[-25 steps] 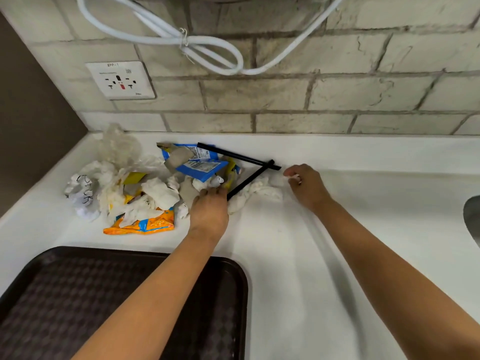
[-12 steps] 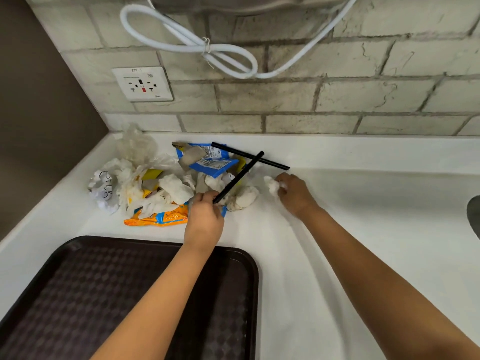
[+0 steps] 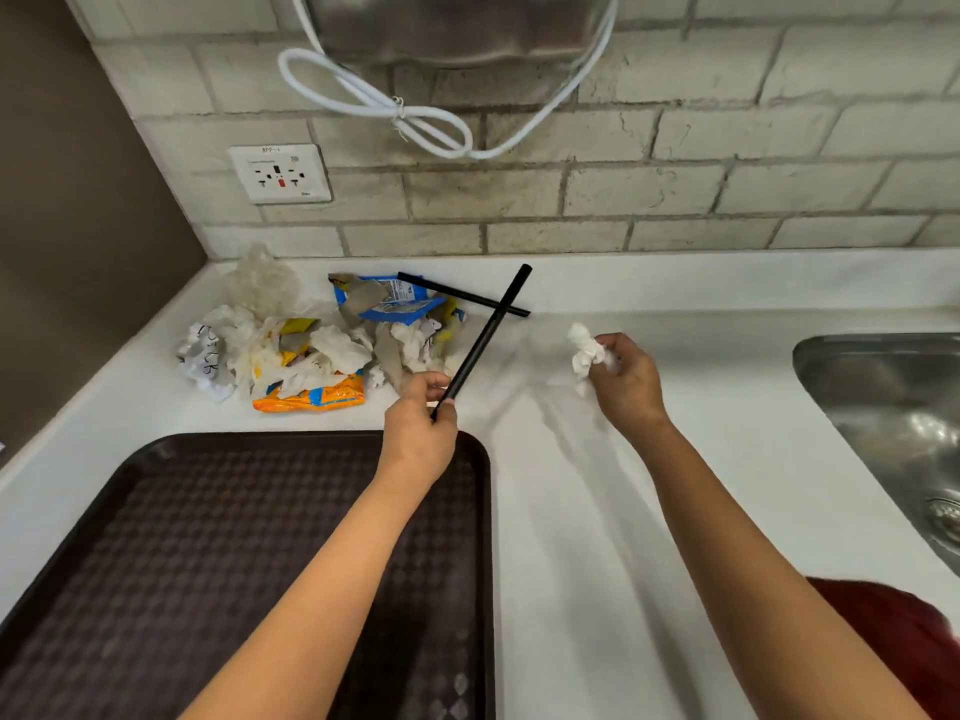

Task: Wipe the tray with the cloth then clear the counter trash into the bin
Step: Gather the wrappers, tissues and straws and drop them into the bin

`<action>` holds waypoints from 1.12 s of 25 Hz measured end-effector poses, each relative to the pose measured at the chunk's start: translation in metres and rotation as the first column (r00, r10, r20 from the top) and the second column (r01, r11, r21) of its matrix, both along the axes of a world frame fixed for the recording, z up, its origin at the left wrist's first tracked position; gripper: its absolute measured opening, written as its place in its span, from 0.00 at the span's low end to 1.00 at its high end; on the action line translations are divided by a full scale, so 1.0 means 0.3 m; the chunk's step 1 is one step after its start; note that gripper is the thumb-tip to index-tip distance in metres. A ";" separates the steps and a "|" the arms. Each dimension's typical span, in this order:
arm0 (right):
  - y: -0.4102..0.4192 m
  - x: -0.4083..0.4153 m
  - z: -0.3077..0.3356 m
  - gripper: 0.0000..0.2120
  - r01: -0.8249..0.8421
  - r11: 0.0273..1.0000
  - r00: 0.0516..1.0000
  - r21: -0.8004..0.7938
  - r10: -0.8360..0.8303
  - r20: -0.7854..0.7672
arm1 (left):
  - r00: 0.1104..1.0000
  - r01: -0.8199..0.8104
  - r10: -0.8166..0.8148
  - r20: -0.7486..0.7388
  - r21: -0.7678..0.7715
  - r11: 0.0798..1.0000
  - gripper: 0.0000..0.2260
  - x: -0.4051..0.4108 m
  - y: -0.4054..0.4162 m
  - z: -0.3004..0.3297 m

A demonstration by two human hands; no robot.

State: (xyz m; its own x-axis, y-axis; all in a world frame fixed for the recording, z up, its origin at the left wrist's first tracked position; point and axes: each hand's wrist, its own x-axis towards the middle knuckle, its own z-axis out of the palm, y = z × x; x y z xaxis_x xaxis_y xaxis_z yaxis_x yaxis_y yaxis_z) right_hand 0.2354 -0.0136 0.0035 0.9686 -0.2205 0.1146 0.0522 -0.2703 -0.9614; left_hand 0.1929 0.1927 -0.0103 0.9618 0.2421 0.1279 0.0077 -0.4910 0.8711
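My left hand (image 3: pixel 418 428) pinches the near end of a black straw (image 3: pixel 485 335), lifted and slanting up to the right above the white counter (image 3: pixel 571 511). A crumpled white tissue (image 3: pixel 586 350) is gripped in my right hand (image 3: pixel 626 379), raised off the counter. A second black straw (image 3: pixel 447 292) lies at the back across a blue wrapper (image 3: pixel 395 304). The trash pile (image 3: pixel 291 350) of crumpled tissues, paper and an orange wrapper (image 3: pixel 311 397) sits at the back left. The dark brown tray (image 3: pixel 208 563) lies at the front left under my left forearm. No cloth or bin is in view.
A steel sink (image 3: pixel 893 407) is set into the counter at the right. The brick wall behind carries a socket (image 3: pixel 280 173) and a looped white cable (image 3: pixel 415 122). A dark red thing (image 3: pixel 904 641) shows at the lower right edge.
My left hand has lifted one black straw off the pile and drawn it toward me. My right hand has picked up the white tissue and raised it to the right.
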 end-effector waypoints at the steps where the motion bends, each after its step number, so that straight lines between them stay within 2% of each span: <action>1: -0.004 -0.062 0.012 0.11 0.017 1.000 1.000 -0.009 -0.017 0.004 | 0.999 0.030 -0.030 0.018 -0.007 1.000 0.10 -0.050 -0.011 0.012; 3: -0.009 -0.171 0.024 0.08 0.056 0.998 0.998 -0.039 -0.056 0.022 | 0.994 0.080 -0.079 0.074 -0.015 0.997 0.09 -0.150 -0.028 0.031; 7: 0.012 -0.455 0.019 0.09 0.132 0.989 0.990 -0.063 -0.128 0.055 | 0.957 0.193 -0.191 0.217 0.014 0.981 0.09 -0.429 -0.012 0.035; 12: 0.037 -0.826 -0.048 0.11 0.321 0.947 0.939 -0.018 -0.315 0.138 | 0.931 0.307 -0.294 0.217 -0.027 0.951 0.09 -0.770 0.021 -0.047; 15: 0.011 -1.016 -0.101 0.14 0.448 0.894 0.882 0.014 -0.445 0.154 | 0.889 0.427 -0.417 0.188 -0.017 0.904 0.09 -0.939 0.004 -0.100; 17: -0.011 -1.116 -0.141 0.16 0.490 0.871 0.855 0.026 -0.486 0.180 | 0.854 0.497 -0.490 0.177 0.005 0.868 0.09 -1.024 -0.019 -0.140; 20: -0.046 -1.235 -0.212 0.16 0.560 0.828 0.802 0.031 -0.552 0.229 | 0.841 0.519 -0.518 0.157 0.035 0.854 0.11 -1.119 -0.051 -0.212; 24: -0.124 -1.383 -0.359 0.16 0.683 0.729 0.707 0.052 -0.677 0.205 | 0.827 0.558 -0.561 0.020 0.086 0.825 0.10 -1.258 -0.068 -0.375; 28: -0.187 -1.571 -0.609 0.15 0.733 0.679 0.678 -0.052 -0.734 -0.026 | 0.757 0.647 -0.605 -0.246 0.164 0.744 0.12 -1.369 -0.079 -0.553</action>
State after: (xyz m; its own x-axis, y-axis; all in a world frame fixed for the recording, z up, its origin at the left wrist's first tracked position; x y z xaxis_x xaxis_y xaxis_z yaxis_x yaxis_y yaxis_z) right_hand -0.2360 -0.0696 -0.1793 0.5020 -0.8590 0.1004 -0.2166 -0.2373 -0.9470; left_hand -0.2177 0.1691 -0.1762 0.8960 -0.4377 -0.0748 -0.2390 -0.6173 0.7495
